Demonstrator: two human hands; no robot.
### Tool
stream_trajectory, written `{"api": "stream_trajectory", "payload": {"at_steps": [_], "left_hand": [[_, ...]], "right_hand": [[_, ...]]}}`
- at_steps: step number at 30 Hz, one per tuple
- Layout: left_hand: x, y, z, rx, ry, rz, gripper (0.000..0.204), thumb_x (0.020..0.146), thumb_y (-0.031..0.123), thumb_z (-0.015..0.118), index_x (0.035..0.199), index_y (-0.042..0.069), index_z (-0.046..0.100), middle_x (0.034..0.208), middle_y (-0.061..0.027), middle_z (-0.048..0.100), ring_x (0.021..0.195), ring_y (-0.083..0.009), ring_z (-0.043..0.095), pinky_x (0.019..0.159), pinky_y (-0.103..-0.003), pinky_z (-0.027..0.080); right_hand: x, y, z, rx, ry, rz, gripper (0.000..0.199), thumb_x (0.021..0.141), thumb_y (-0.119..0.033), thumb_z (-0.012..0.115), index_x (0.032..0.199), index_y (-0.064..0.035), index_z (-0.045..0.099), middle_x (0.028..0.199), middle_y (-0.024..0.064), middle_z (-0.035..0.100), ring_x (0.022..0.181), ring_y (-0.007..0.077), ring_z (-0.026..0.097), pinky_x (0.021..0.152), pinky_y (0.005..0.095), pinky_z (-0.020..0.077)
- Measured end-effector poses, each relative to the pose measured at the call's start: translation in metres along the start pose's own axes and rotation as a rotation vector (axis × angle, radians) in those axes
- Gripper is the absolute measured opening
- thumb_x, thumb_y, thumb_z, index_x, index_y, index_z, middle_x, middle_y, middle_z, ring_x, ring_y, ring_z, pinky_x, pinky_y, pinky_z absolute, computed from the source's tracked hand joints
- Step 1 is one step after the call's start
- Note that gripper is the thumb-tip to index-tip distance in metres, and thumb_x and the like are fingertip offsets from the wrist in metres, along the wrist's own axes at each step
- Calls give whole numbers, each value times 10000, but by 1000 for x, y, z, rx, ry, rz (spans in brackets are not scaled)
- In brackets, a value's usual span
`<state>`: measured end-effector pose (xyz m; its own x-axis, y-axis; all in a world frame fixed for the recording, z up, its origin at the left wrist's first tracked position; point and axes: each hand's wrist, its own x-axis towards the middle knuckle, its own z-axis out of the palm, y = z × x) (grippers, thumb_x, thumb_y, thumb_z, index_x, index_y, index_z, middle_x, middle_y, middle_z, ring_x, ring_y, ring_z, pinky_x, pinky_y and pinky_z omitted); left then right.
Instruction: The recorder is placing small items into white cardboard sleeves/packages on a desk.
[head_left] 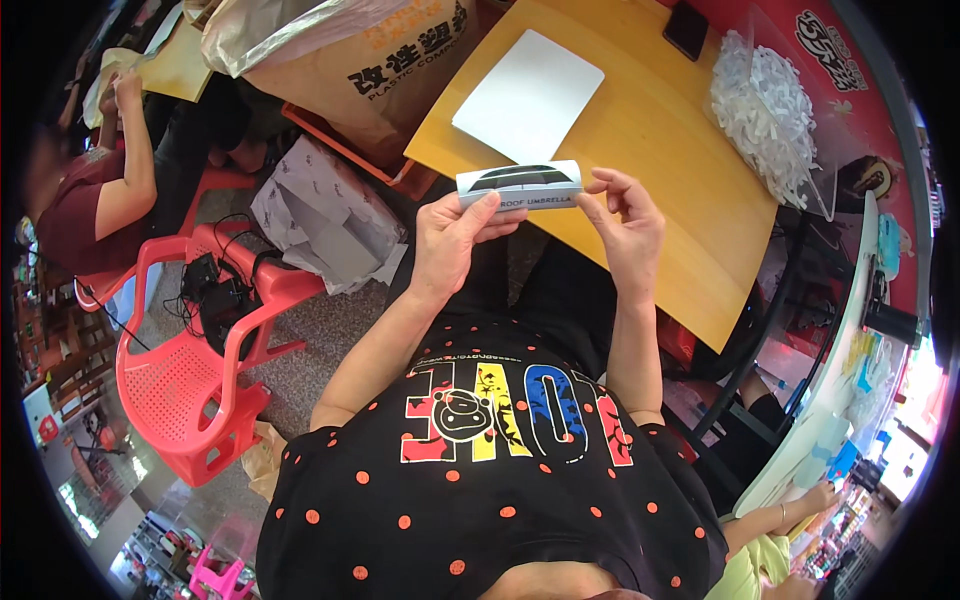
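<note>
A small, long white paper carton [520, 188] with a picture of a dark umbrella is held up over the near left edge of the yellow table. My left hand [447, 240] grips its left end, thumb on the near face and fingers underneath. At its right end my right hand [628, 228] pinches the edge with thumb and forefinger, the other fingers curled. Beyond the carton, a stack of white sheets [530, 95] lies on the table [660, 190]. The carton's far side and its ends are hidden by my fingers.
A dark phone [687, 30] and a clear bin of white paper strips [765, 105] are at the table's far right. Left stand a large brown sack [350, 70], a grey-white carton [320, 215] and a red chair [185, 380] holding black cables. A person in maroon [95, 210] sits far left.
</note>
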<state>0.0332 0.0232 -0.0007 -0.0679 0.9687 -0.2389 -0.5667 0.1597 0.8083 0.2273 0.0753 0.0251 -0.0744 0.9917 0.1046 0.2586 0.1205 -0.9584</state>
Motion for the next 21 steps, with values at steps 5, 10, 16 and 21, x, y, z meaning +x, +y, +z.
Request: {"api": "stream_trajectory", "payload": {"at_steps": [5,10,16,21], "left_hand": [[-5,2,3,217,-54,152,230,949,70,523,1096,-95,588,990,-176,666,893,-248,679,796,-331,569],[-7,2,6,501,-86,282,232,936,28,526,1121,-101,583,998,-150,669,910,-223,670,812,-320,559],[-9,9,17,614,-53,368,207,931,26,538,1077,-105,605,978,-131,670,890,-196,663,817,-315,559],[-4,16,30,581,-47,414,196,923,13,547,1071,-101,606,952,-133,680,870,-177,668,793,-302,559]], "right_hand": [[0,-8,-6,-467,-67,-476,217,717,-28,724,918,-87,666,855,75,621,805,254,590,687,334,487],[-1,-2,-8,-482,-161,-511,126,748,-18,677,844,-48,601,831,102,606,802,278,597,706,370,490],[5,4,-6,-477,-165,-628,159,726,15,679,828,-30,565,847,117,615,776,283,609,673,358,500],[12,-1,-6,-473,-138,-651,177,714,25,670,817,-27,536,841,112,590,783,286,592,673,352,492]]}}
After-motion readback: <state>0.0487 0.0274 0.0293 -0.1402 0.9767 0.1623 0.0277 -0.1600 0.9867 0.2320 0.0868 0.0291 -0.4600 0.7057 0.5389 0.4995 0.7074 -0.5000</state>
